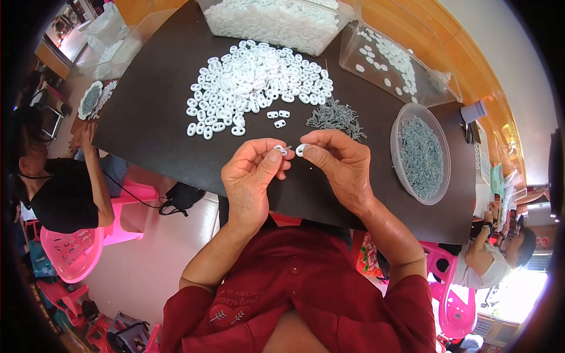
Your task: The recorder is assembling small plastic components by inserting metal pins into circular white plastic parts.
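Observation:
Over the near part of the dark table, my left hand (254,170) pinches a small white plastic piece (281,150) between thumb and fingers. A bit of metal, perhaps a spring, sticks out beside it toward the right. My right hand (341,162) grips a white two-hole oval piece (301,150) by its edge. The two pieces are close together but apart. Beyond my hands lies a large heap of white two-hole ovals (259,76), with several small white pieces (279,119) set apart in front. A pile of small grey springs (336,117) lies just past my right hand.
A round clear tub of grey springs (421,156) stands at the right. At the back are a clear bin of white pieces (271,23) and a clear tray (379,59) with white ovals. A person (59,182) sits at left, another (488,259) at right, near pink chairs (73,253).

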{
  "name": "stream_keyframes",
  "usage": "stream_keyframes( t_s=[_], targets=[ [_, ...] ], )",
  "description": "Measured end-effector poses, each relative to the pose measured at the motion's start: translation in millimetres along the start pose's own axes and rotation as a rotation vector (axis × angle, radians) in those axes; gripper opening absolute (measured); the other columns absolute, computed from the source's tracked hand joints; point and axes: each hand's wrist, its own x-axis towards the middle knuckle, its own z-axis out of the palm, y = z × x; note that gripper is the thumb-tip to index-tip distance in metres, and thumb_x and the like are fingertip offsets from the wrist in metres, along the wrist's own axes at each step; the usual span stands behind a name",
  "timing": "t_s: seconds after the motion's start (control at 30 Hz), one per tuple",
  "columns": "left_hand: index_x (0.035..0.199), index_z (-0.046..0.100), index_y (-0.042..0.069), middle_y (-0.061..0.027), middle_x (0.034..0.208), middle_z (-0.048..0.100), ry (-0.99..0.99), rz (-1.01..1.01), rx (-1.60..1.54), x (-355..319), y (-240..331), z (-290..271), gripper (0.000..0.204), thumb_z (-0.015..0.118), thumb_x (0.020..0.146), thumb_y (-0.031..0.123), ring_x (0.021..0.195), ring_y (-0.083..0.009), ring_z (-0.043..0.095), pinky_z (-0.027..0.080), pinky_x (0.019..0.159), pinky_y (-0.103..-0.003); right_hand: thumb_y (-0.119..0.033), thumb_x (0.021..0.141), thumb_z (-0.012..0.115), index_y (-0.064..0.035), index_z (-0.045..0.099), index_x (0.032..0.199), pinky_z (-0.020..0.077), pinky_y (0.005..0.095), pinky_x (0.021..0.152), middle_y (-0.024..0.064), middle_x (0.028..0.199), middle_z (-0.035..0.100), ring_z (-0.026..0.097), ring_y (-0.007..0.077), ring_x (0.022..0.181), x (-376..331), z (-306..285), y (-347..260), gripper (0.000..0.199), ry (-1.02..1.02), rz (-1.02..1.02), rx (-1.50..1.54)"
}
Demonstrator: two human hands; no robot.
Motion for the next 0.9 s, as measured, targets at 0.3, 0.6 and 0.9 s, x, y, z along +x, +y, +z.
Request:
stream_keyframes(
  t_s=[0.3, 0.6, 0.9],
  targets=[
    [0.099, 0.059, -0.005, -0.0126, 0.09, 0.065, -0.016, -0.021, -0.064, -4, -7, 9, 0.015, 0.055, 0.092, 0.008, 0.077, -0.0165, 0.062, 0.052, 0.066, -0.028, -0.002, 0.087, 0.06, 0.0024, 0.064, 0.098, 0.0454, 0.0218, 0.07, 0.0024, 0.082, 0.062, 0.055, 0.0073, 0.075, -5, 0, 1, 0.012, -0.015, -0.009, -0.115],
    [0.099, 0.059, -0.005, -0.0132, 0.091, 0.065, 0.006, -0.078, -0.157, -4, -9, 11, 0.015, 0.055, 0.092, 0.007, 0.079, -0.0185, 0.063, 0.054, 0.068, -0.03, 0.0, 0.087, 0.058, 0.0012, 0.062, 0.101, 0.0459, 0.0213, 0.07, 0.0032, 0.086, 0.064, 0.057, 0.0078, 0.075, -11, 0, -1, 0.014, 0.029, 0.027, -0.009],
    [0.096, 0.061, -0.004, -0.0103, 0.082, 0.064, 0.042, -0.114, -0.018, -9, -7, 14, 0.013, 0.06, 0.089, 0.007, 0.066, -0.0125, 0.057, 0.046, 0.058, -0.024, -0.008, 0.088, 0.06, -0.0008, 0.062, 0.099, 0.0427, 0.0189, 0.063, 0.003, 0.084, 0.064, 0.055, 0.0053, 0.073, -6, -17, -5, 0.013, 0.013, 0.104, -0.068]
  ],
)
